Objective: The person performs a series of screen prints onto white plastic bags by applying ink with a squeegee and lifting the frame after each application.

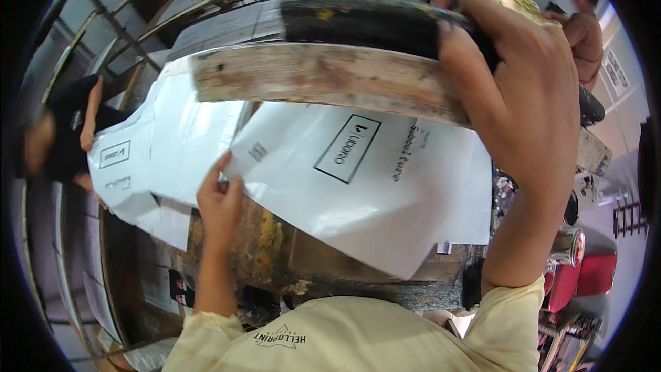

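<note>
My left hand [222,193] pinches the near-left corner of a white printed plastic bag [289,172]. The bag slants over the work table [258,234] and bears a dark boxed print. Raised at the right, my right hand [523,89] is wrapped round an ink-stained wooden frame [323,76]. Its bare wooden bar faces me, and a black, paint-specked part sits behind it. The frame hangs above the far edge of the bag and hides what lies underneath.
A person in black [76,124] at the left holds another white printed bag [124,165]. Racks with white sheets [227,27] stand at the back and left. Two people are at the far right. A metal can [570,244] and a red chair [595,273] are by my right arm.
</note>
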### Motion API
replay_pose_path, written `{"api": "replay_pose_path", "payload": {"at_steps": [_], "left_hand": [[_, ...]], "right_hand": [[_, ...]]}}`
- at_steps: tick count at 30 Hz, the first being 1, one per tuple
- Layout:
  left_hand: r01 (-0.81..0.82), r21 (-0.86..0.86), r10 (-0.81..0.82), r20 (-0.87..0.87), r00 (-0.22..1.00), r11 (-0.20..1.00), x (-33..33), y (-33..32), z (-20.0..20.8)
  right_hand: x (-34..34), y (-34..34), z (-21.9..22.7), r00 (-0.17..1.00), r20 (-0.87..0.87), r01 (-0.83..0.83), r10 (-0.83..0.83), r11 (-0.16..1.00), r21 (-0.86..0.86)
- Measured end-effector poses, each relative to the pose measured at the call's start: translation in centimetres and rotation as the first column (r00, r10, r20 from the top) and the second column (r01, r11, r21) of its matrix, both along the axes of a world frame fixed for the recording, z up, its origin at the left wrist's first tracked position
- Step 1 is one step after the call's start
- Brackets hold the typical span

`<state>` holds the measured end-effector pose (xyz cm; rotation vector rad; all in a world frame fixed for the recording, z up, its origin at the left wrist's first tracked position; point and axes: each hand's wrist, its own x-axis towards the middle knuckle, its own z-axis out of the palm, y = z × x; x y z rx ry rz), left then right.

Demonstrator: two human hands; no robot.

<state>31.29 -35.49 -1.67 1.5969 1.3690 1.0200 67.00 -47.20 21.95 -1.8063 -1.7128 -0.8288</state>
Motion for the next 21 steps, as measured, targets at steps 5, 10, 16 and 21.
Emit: {"api": "replay_pose_path", "payload": {"at_steps": [5, 10, 16, 21], "left_hand": [[0.128, 0.0, -0.127, -0.085, 0.988, 0.992, -11.5, 12.4, 1.5], [0.177, -0.009, -0.175, -0.195, 0.965, 0.984, -22.1, 24.7, -0.7], [-0.243, 0.38, 0.45, -0.719, 0.529, 0.892, -21.4, 30.5, 1.2], [0.42, 0.15, -0.407, -0.109, 0.907, 0.895, -3.9, 11.9, 4.9]], "right_hand": [[-1.5, -1.2, -0.2, 0.998, -0.052, 0.044, -0.047, 0.996, -0.072], [-2.0, -1.7, -1.4, 1.0, -0.026, -0.007, 0.007, 1.0, 0.011], [-2.0, -2.2, -1.4, 0.998, -0.058, -0.01, 0.007, 0.999, -0.047], [-3.5, -3.2, -2.4, 0.995, -0.098, -0.009, 0.009, 1.0, 0.003]]}}
